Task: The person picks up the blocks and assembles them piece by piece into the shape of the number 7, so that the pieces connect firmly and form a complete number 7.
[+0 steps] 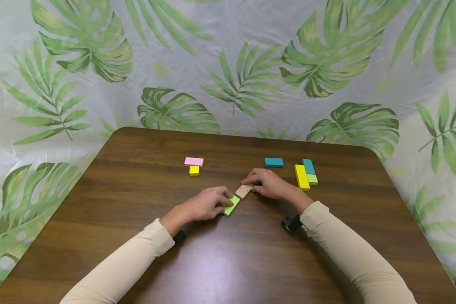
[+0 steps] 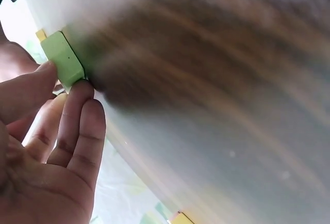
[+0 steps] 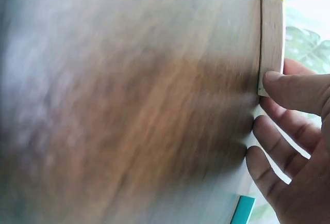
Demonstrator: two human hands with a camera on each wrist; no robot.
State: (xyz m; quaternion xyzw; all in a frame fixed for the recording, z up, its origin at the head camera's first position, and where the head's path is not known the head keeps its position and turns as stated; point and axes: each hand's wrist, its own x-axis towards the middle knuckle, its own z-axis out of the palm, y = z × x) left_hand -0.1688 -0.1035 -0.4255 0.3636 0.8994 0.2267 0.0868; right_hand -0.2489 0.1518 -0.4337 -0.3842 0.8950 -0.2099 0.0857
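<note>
Near the middle of the table, my left hand (image 1: 205, 204) grips a lime-green block (image 1: 232, 205) that lies flat. In the left wrist view the thumb is on one side of this green block (image 2: 63, 59) and fingertips are at its near end. My right hand (image 1: 270, 183) pinches the far end of a bare-wood block (image 1: 244, 191) with small dark dots on top. The right wrist view shows the thumb against the side of the wooden block (image 3: 271, 41). Both blocks lie end to end in a slanting line, close together; whether they touch I cannot tell.
Left at the back, a pink block (image 1: 194, 161) lies behind a small yellow block (image 1: 194, 170). A teal block (image 1: 274, 162) sits beyond my right hand. Further right, a long yellow block (image 1: 302, 177) is beside another teal block (image 1: 308, 166) and a small light-green block (image 1: 312, 179).
</note>
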